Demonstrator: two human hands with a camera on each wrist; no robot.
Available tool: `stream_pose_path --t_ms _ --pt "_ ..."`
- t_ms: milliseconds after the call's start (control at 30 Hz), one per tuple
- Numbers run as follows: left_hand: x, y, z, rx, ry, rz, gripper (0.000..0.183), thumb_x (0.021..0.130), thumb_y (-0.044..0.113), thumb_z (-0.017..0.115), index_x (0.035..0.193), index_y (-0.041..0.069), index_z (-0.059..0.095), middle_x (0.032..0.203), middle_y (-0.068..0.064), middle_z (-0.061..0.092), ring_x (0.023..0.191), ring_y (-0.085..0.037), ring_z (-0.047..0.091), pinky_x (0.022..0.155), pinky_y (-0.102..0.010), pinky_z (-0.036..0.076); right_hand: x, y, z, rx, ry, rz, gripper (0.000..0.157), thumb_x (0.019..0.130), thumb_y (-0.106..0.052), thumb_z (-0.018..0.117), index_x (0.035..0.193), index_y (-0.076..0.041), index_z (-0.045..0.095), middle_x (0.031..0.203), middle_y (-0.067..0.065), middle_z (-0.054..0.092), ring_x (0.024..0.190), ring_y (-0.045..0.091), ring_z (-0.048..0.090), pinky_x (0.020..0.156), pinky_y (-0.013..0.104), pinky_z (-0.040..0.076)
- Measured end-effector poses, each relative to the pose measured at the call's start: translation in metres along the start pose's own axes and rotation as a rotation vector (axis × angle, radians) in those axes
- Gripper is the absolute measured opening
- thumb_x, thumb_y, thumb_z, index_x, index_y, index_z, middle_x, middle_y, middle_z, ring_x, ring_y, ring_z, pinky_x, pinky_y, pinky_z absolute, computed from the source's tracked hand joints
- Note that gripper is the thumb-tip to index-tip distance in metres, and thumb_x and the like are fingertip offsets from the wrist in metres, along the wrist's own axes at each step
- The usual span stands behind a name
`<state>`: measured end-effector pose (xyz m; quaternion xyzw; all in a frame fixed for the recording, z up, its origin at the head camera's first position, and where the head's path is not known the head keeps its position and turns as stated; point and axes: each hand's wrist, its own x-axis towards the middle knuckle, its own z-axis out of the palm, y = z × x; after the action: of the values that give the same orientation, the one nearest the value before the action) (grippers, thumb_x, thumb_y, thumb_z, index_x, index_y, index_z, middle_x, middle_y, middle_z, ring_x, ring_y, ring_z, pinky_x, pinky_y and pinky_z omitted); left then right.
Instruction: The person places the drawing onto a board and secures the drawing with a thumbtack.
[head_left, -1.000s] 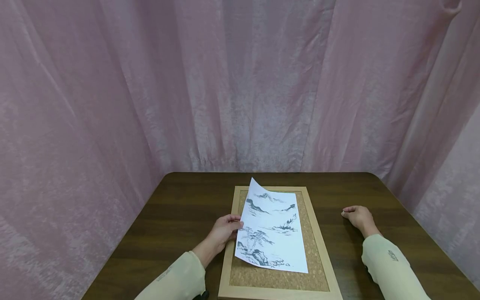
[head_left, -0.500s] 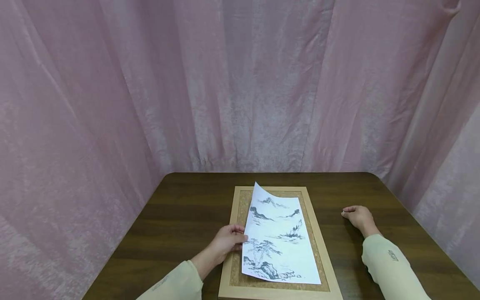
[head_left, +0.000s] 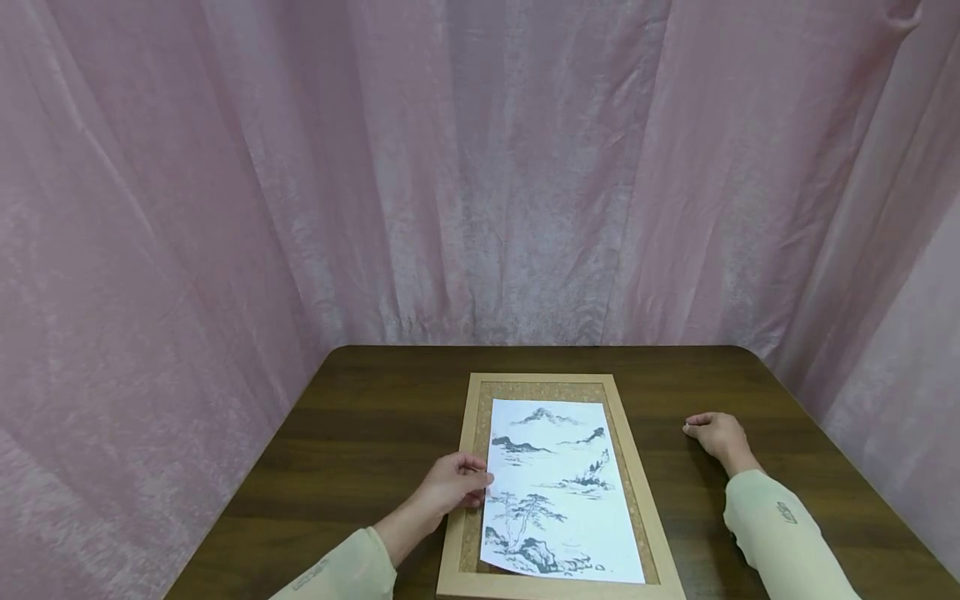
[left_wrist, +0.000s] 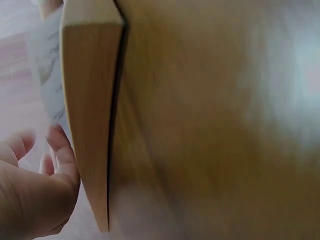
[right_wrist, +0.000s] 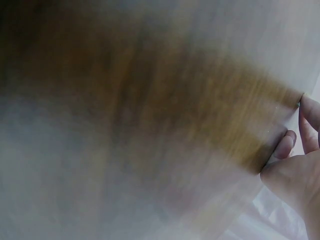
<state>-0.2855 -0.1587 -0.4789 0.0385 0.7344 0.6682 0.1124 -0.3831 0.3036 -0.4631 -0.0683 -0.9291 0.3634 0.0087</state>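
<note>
A white sheet of paper point(head_left: 558, 492) printed with an ink landscape lies on a wood-framed cork board point(head_left: 648, 517), its lower left corner slightly raised. My left hand point(head_left: 450, 487) is at the paper's left edge, over the frame's left side. In the left wrist view, the thumb and the fingers point(left_wrist: 61, 147) stand apart with a gap between them. To the right of the board, my right hand point(head_left: 717, 435) rests on the table, fingers bent, thumb and forefinger close together. A tiny greenish speck point(right_wrist: 298, 104) shows at a fingertip; whether something is held there is unclear.
The dark brown wooden table point(head_left: 360, 433) extends around the board on both sides. Pink velvety curtains point(head_left: 480, 208) hang behind it and at its sides.
The paper has slid toward me and slightly right, and its curled upper left corner has come down flat. My left hand has moved nearer with it. The right hand stays put.
</note>
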Motion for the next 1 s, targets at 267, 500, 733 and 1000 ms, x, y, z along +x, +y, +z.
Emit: stream_pose_path --t_ms 267,500,733,1000 --pt "0.021 0.003 -0.015 0.151 0.072 0.142 0.023 0.089 0.008 0.072 0.106 -0.005 0.061 0.084 -0.005 0.061 0.069 -0.017 0.056 0.06 -0.029 0.049 0.001 0.001 -0.001 -0.009 0.002 -0.002 0.032 0.098 -0.016 0.059 0.115 0.01 0.065 0.123 0.034 0.056 0.111 0.048 0.05 0.096 0.059 0.037" --pt "0.04 0.009 -0.023 0.463 0.076 0.243 0.037 0.091 0.022 0.074 0.119 0.001 0.063 0.112 -0.012 0.06 0.102 -0.027 0.057 0.084 -0.042 0.05 0.001 -0.001 -0.001 -0.02 0.002 -0.011 0.032 0.098 -0.017 0.059 0.115 0.01 0.065 0.123 0.034 0.056 0.11 0.049 0.05 0.096 0.059 0.037" --pt "0.051 0.014 -0.023 0.83 -0.119 0.241 0.077 0.09 0.046 0.072 0.151 0.011 0.042 0.16 -0.017 0.023 0.147 -0.04 0.017 0.112 -0.064 0.017 0.0 -0.004 -0.002 -0.025 0.001 -0.01 0.032 0.099 -0.017 0.059 0.114 0.011 0.065 0.123 0.034 0.056 0.112 0.049 0.05 0.097 0.059 0.037" --pt "0.057 0.011 -0.018 1.009 -0.171 0.218 0.091 0.084 0.06 0.071 0.155 0.015 0.036 0.163 -0.017 0.015 0.15 -0.037 0.008 0.115 -0.063 0.008 -0.003 -0.003 -0.002 -0.027 -0.004 -0.024 0.033 0.098 -0.018 0.058 0.113 0.011 0.066 0.123 0.035 0.056 0.113 0.051 0.049 0.097 0.06 0.037"
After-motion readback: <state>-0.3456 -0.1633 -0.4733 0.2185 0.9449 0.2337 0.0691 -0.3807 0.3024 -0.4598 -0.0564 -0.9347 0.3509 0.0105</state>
